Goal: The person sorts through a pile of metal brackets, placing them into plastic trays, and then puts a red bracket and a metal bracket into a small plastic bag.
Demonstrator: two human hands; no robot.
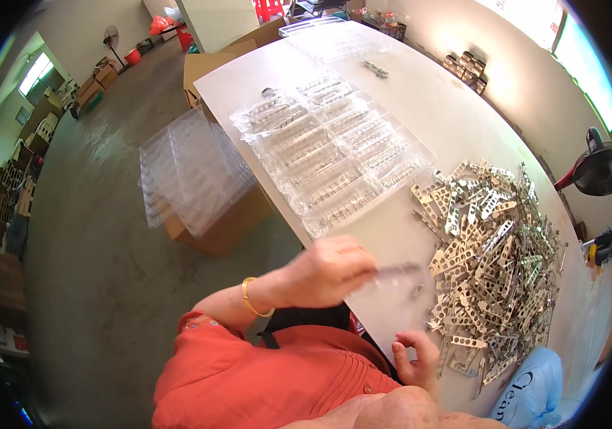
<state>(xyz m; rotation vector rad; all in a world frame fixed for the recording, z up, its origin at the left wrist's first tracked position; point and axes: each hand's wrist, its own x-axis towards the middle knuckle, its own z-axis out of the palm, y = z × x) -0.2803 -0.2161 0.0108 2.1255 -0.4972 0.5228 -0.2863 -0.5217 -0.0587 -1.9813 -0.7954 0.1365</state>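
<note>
Partly done, by the look of it: filled trays [334,154] lined up along the table's [420,100] left edge, a big pile of brackets [495,250] still loose by the right edge. Left hand [327,272] pinched on a thin bracket [399,269] over the near edge. Right hand [416,357] curled near the pile; grip unclear.

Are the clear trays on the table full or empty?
Full, mostly: the clear trays show metal pieces lying in nearly every slot.
</note>
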